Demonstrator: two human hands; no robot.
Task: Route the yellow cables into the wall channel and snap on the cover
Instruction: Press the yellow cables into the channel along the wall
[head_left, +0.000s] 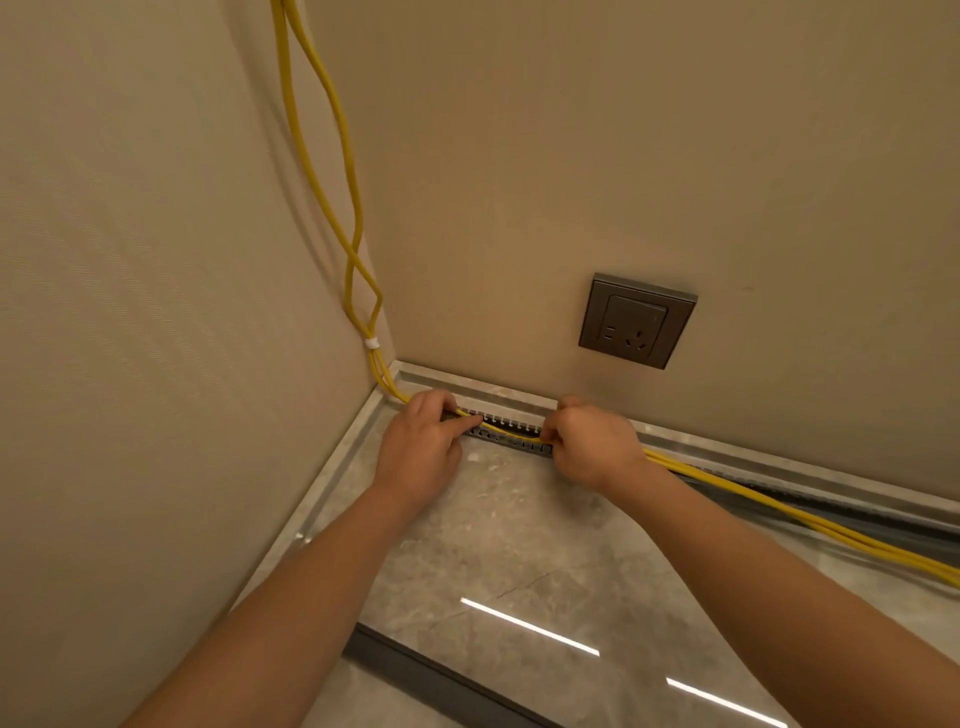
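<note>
Down in the corner, just left of the socket (638, 320) and below it: cables (332, 208) dropping along the wall seam, pinched together by a white tie (372, 343), then bending sharply to run rightward along the base of the wall. Bundled that way, most likely, to keep the strands together through the bend. Directly under the socket, the channel (511, 431) lying open, its slotted teeth showing, a single yellow strand sagging across the gap between the two hands. Left hand (421, 447), down-left of the socket, mostly curled, index finger stretched out and pressing the cables into the channel mouth, other fingers folded over them (pinning rather than gripping, by the look of it). Right hand (589, 447), just below the socket, closed into a loose fist around the cables, thumb tucked, seemingly drawing slack taut so the strand drops between the teeth. Further right of the socket, the rest of the cables riding loose above the channel, trailing off toward the frame edge, not yet seated. No cover identifiable for certain; a dark strip (441, 680) on the floor (519, 545), well below the socket, possibly that part, hard to tell. Routing barely begun, judging by how much cable sits outside.
</note>
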